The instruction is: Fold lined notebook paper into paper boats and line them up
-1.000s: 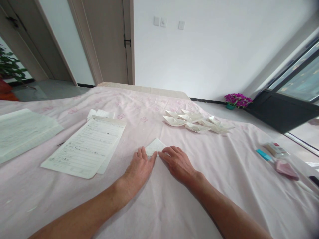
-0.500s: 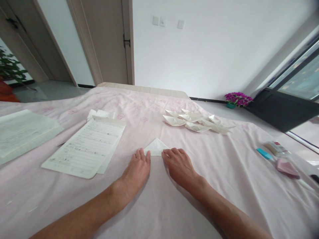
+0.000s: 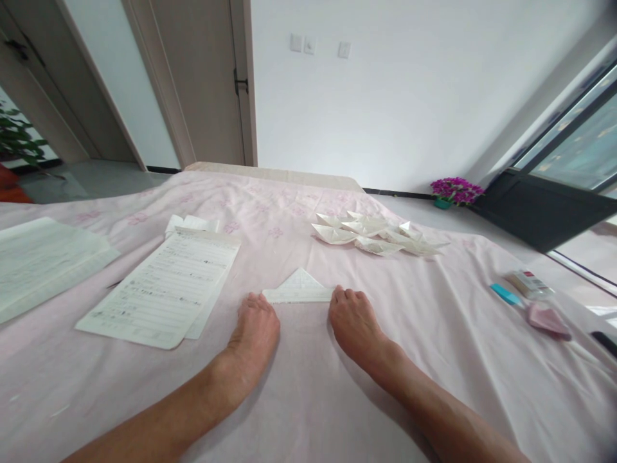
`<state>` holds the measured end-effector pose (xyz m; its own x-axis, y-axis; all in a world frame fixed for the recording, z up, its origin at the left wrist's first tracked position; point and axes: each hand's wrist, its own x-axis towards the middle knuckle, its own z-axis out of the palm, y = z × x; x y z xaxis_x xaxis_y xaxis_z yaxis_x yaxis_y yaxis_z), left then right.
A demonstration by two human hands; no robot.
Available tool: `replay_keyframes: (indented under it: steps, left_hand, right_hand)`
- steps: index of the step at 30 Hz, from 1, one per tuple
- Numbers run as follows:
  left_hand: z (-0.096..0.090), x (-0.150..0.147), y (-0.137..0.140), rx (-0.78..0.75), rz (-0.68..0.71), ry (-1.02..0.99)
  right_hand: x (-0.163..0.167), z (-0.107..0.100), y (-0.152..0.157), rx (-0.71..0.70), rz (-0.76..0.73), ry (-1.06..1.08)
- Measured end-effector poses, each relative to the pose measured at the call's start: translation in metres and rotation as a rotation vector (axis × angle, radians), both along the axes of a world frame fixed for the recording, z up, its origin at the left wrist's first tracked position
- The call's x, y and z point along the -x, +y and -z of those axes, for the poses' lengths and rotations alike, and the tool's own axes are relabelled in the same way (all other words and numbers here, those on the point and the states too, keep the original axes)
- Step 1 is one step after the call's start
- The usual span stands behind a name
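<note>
A sheet of paper folded into a hat shape lies flat on the pink cloth in front of me, with a pointed top and a straight band along its lower edge. At the band's left end, my left hand has its fingers together and pressed to the corner. My right hand is closed at the right end in the same way, fingertips on the paper. Both thumbs are mostly hidden. Beyond, to the right, several folded paper boats sit close together.
Left of me lie written sheets and a larger pile of paper. On the right are a blue object, a clear-wrapped packet and a pink item. Pink flowers in a pot stand on the floor beyond.
My hands have slid apart along the folded paper, from near its middle out to its two ends, so more of the band shows. The view has shifted slightly.
</note>
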<state>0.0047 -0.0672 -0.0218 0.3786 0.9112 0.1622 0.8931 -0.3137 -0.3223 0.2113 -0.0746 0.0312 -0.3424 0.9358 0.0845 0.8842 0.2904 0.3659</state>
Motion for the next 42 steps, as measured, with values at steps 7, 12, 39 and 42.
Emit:
replay_keyframes:
  steps: [7, 12, 39, 42]
  left_hand:
    - [-0.064, 0.011, 0.012, 0.222, -0.071, -0.113]
    - [-0.061, 0.016, 0.021, -0.042, 0.021, -0.173]
    - [-0.013, 0.015, 0.068, -0.143, 0.364, -0.458]
    - [-0.008, 0.018, 0.071, -0.145, 0.363, -0.485]
  right_hand:
    - [-0.005, 0.003, 0.010, 0.030, 0.080, 0.012]
    - [-0.009, 0.005, 0.014, 0.011, 0.083, 0.067]
    - [-0.023, 0.016, 0.028, -0.003, -0.005, 0.226]
    - [-0.022, 0.016, 0.029, -0.004, -0.015, 0.289]
